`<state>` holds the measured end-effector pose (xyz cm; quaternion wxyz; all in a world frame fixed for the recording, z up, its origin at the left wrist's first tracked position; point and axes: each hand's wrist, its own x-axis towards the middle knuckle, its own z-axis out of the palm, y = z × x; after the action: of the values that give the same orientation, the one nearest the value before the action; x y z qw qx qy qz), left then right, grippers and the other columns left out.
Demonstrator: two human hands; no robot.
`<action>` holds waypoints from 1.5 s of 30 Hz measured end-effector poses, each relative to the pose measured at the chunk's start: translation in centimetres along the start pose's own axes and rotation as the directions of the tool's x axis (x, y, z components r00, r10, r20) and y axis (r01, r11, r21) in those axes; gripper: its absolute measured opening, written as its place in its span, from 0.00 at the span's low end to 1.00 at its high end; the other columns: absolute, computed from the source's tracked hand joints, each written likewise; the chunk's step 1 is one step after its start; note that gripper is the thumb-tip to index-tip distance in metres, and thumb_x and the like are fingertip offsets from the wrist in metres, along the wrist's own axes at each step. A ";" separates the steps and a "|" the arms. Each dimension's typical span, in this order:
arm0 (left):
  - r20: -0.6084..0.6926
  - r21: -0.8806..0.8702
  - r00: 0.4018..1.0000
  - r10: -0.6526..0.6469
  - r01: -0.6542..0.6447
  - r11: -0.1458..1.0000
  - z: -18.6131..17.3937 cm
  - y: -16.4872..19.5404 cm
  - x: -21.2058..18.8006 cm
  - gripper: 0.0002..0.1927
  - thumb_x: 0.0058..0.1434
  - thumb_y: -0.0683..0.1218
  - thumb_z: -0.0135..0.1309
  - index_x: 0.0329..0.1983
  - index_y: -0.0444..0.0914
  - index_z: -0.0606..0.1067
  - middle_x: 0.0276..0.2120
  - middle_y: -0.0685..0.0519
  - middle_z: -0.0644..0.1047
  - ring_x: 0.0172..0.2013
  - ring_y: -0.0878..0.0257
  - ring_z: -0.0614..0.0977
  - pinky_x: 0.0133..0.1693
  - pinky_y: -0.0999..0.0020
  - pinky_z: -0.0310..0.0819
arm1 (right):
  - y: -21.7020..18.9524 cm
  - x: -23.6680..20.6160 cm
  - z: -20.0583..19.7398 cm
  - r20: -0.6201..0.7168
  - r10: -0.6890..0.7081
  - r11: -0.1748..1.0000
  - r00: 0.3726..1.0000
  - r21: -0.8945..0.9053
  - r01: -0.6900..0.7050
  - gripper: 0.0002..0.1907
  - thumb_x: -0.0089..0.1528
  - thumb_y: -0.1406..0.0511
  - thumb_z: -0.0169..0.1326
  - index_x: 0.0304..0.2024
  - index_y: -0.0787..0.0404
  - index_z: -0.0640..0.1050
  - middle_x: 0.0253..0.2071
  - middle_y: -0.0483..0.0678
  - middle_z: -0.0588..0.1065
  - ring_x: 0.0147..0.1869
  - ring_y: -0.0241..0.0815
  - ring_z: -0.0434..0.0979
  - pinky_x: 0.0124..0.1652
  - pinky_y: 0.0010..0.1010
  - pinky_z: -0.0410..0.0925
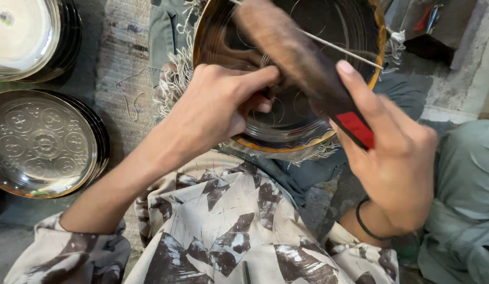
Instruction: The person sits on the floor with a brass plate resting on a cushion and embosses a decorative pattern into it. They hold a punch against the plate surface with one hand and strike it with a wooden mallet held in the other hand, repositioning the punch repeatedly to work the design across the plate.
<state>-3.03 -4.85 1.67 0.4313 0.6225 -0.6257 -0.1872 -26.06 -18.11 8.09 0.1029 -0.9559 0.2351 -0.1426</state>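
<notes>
The round, dark metal tray with a brass-coloured rim (307, 129) sits at upper centre of the frame, tilted toward the person. The left hand (223, 105) is clenched on a small tool at the tray face (tool tip hidden), apparently to steady it. The right hand (397, 158) grips a dark wooden mallet with a red band (312, 68), angled across the tray. Stacked embossed silver trays (42, 142) lie at left, well apart, leaving room beside the rim.

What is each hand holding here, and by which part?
Right hand grips a wooden mallet by its red-taped handle end. Left hand pinches something small; it cannot be told.
</notes>
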 end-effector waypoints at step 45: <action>0.475 0.042 0.837 0.271 -0.329 0.943 -1.3 -0.7 5.1 0.21 0.57 0.42 0.61 0.55 0.43 0.78 0.26 0.43 0.80 0.29 0.44 0.82 0.29 0.50 0.74 | -1.8 -9.3 6.0 -0.204 0.358 0.922 0.911 0.235 -0.309 0.33 0.69 0.69 0.65 0.73 0.66 0.67 0.59 0.59 0.78 0.55 0.46 0.83 0.57 0.32 0.73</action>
<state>-0.83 -9.34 3.37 0.2546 0.4790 -0.8104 -0.2214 -31.23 -11.30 0.82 0.1904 -0.8617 0.3911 -0.2614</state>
